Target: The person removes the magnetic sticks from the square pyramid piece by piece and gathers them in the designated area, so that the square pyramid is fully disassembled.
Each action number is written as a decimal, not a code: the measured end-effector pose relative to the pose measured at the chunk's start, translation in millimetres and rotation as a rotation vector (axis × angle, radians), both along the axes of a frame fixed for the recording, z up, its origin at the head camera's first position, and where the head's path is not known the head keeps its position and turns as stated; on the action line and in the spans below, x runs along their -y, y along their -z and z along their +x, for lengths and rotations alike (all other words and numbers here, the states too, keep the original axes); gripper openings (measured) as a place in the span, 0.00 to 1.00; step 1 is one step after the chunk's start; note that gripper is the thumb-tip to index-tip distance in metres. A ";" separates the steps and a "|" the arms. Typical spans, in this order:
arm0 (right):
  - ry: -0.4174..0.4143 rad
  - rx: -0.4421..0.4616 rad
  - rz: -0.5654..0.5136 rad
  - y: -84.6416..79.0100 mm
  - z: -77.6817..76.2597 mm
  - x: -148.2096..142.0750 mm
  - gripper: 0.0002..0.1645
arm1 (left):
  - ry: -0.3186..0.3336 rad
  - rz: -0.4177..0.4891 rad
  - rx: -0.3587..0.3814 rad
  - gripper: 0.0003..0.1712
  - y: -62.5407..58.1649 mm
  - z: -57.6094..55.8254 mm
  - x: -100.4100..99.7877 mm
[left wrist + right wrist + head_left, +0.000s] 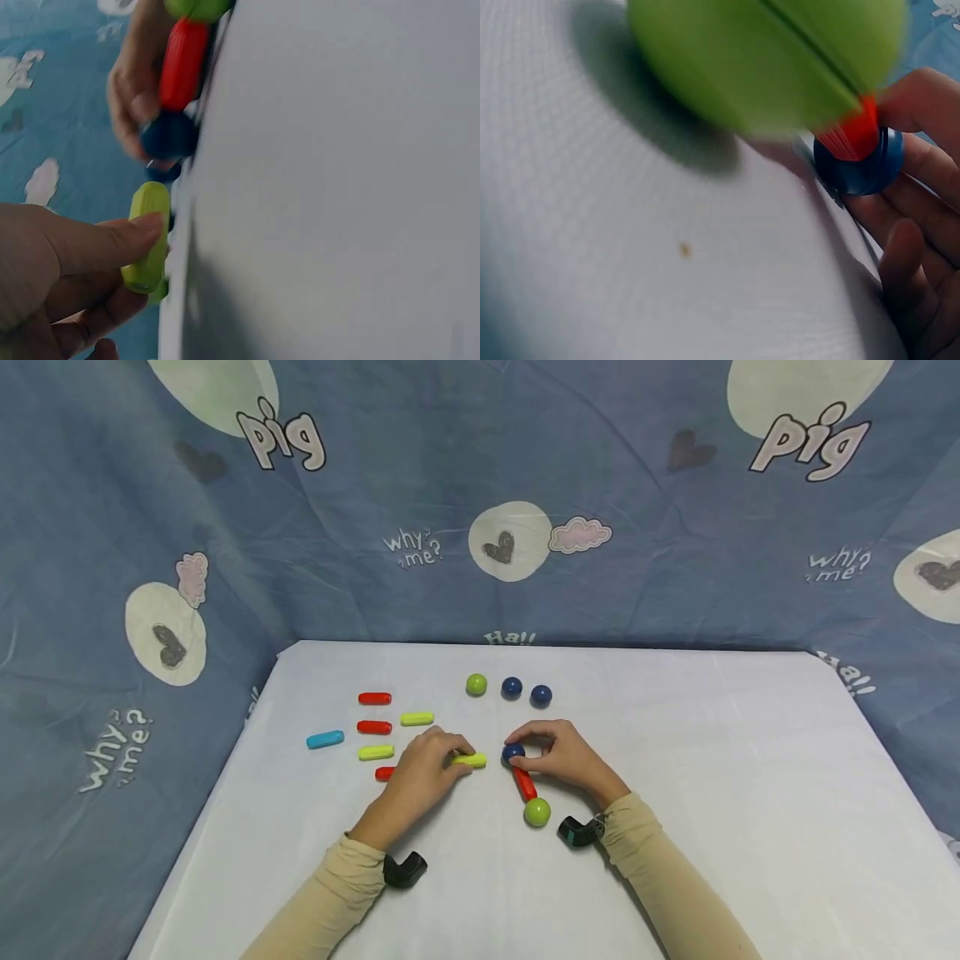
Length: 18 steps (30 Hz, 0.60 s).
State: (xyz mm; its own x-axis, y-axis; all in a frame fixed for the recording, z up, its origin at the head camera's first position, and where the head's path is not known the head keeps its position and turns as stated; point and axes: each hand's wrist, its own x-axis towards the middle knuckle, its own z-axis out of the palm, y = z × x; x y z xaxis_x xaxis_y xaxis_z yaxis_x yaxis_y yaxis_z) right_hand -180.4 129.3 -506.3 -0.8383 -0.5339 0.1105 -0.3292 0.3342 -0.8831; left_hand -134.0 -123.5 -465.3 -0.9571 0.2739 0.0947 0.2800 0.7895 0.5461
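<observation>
My left hand [424,773] pinches a yellow-green rod [470,761] between thumb and fingers; the left wrist view shows this rod [147,236] up close. To its right, my right hand [564,756] holds a dark blue ball [513,753] between thumb and fingertips. A red rod [524,783] joins that ball to a green ball [537,812] at its near end. The right wrist view has the green ball [765,60] large in front, with the red rod [851,135] and blue ball [861,165] behind it. A gap separates the yellow-green rod from the blue ball.
At the back lie a loose green ball [476,685] and two dark blue balls [512,687]. On the left are several rods: red [374,727], yellow-green [376,752] and one blue [325,740]. A red rod [384,773] is partly covered by my left hand. White cloth [720,793] covers the table.
</observation>
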 end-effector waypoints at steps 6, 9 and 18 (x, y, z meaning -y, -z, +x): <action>0.009 0.010 -0.003 -1.9 0.2 -1.2 0.15 | -0.072 0.020 -0.069 0.14 -11.2 -6.7 16.8; 0.007 0.015 -0.006 -2.7 0.6 -1.5 0.15 | -0.084 -0.016 -0.071 0.15 -9.7 -10.3 23.6; 0.011 0.035 -0.021 -0.2 0.2 -0.3 0.16 | -0.136 -0.074 0.037 0.16 -3.0 -17.7 37.6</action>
